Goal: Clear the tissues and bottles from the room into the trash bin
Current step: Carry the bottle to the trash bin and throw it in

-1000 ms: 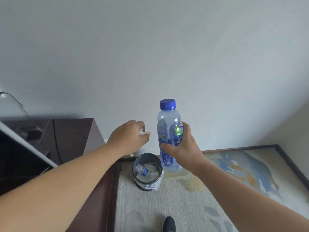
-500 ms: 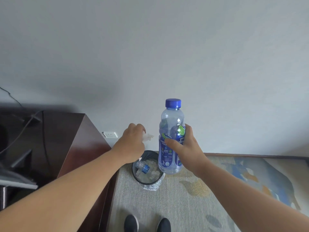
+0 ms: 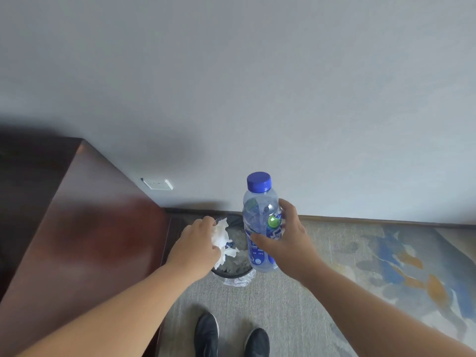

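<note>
**Fingers [image 3: 206,224] closed on one tissue [image 3: 221,237] and one bottle [image 3: 260,228], both held over the bin [image 3: 231,273]**

The fingers of the left hand [image 3: 195,247] are curled round a crumpled white tissue. It bulges out on their right side and trails down below them. The fingers of the right hand [image 3: 288,243] and its thumb wrap the middle of a clear bottle, across its blue label. Its blue cap [image 3: 258,181] stands above those fingers, so the bottle is close to upright. I cannot tell how much is left in it.

Both arms reach forward so that the bin sits directly beneath the fingers, probably so that a simple release drops each thing in. The tissue hangs over the open mouth. The bottle's base seems to hover nearer the rim on the right, so it may need a small shift toward the left fingers before letting go. A clear liner [image 3: 235,281] spills over the rim below both hands. A scrap of blue shows just under the tissue, too hidden to name.

Left of the left fingers stands a dark wooden cabinet [image 3: 90,240], with the bin tucked beside it at the foot of the wall. Above and left of the fingers is a white wall socket [image 3: 157,184]. Near the wrists, on the carpet [image 3: 283,305], are the person's shoes [image 3: 206,333].

Counted: two hands, one tissue, one bottle in hand with one cap, one bin, one liner, one cabinet, one socket, two shoes
</note>
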Demonstrator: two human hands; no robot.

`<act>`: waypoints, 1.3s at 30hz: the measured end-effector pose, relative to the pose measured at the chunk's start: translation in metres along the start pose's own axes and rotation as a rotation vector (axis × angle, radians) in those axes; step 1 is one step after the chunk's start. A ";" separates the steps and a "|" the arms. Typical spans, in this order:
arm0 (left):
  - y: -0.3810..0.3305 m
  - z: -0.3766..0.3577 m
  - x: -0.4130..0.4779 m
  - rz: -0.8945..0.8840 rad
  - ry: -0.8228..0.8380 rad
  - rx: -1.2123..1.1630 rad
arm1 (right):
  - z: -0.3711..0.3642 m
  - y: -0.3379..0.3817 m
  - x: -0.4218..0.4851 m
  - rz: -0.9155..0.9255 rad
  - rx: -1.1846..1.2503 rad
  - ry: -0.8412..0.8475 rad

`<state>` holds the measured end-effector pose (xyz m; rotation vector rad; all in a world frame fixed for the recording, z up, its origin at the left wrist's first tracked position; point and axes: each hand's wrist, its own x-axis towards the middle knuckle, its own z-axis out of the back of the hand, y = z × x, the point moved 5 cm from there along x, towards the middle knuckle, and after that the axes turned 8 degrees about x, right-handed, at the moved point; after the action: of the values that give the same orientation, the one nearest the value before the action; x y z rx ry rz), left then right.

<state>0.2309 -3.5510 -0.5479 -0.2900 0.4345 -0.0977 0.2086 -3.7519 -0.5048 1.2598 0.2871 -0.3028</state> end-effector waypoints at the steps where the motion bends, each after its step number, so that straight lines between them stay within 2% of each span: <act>1: 0.007 -0.013 0.006 0.006 0.010 0.010 | -0.007 -0.013 0.008 -0.008 -0.016 0.003; 9: 0.039 -0.097 0.056 -0.003 0.058 0.030 | -0.051 -0.101 0.063 -0.060 -0.137 -0.023; 15: 0.047 -0.134 0.072 -0.023 0.137 0.086 | -0.065 -0.132 0.086 -0.081 -0.186 -0.017; 27: 0.068 -0.136 0.074 0.035 0.108 0.091 | -0.071 -0.149 0.102 -0.080 -0.207 0.021; 39: 0.067 -0.127 0.069 0.062 0.103 0.080 | -0.063 -0.164 0.107 -0.198 -0.321 -0.008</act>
<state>0.2413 -3.5299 -0.7057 -0.1934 0.5401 -0.0690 0.2425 -3.7442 -0.7075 0.9143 0.4367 -0.4140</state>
